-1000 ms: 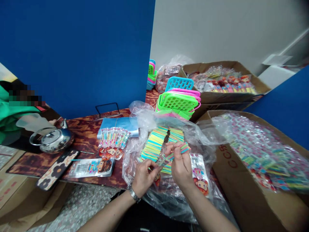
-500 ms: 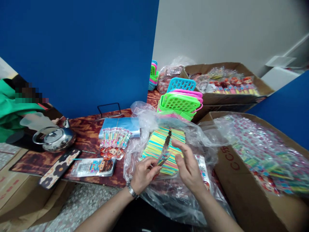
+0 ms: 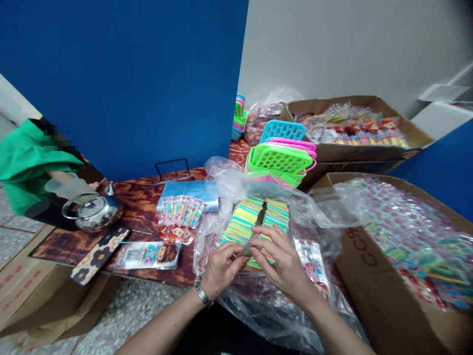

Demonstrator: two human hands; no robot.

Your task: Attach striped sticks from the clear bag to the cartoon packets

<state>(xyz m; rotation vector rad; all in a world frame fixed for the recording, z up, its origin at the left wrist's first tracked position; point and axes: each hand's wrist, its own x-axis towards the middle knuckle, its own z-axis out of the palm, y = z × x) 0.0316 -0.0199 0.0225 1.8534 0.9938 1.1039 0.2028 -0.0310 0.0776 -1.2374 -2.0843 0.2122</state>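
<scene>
My left hand [image 3: 222, 267], with a metal watch band at the wrist, pinches a small printed plastic packet [image 3: 249, 246] upright. My right hand [image 3: 283, 260] has its thumb and fingers bent around the packet's upper end; the fingers partly hide it. Under both hands lie rows of thin yellow, green and blue sticks [image 3: 242, 219] in an opened clear plastic bag [image 3: 207, 241]. A printed sachet [image 3: 310, 259] lies right of the sticks. To the left, several filled character packets [image 3: 177, 222] are fanned out over blue sheets [image 3: 192, 190].
A stack of printed sachets [image 3: 150, 255], a flower-patterned case [image 3: 99, 256] and a metal kettle [image 3: 92, 212] occupy the left. Coloured plastic baskets [image 3: 283, 158] stand behind the bag. Cardboard boxes [image 3: 360, 266] of packets flank the right. A person in a green sleeve [image 3: 33, 158] is far left.
My right hand has moved left from beside the packet, its spread fingers closing in on it. My left hand keeps hold of the packet. The whole view has shifted slightly.
</scene>
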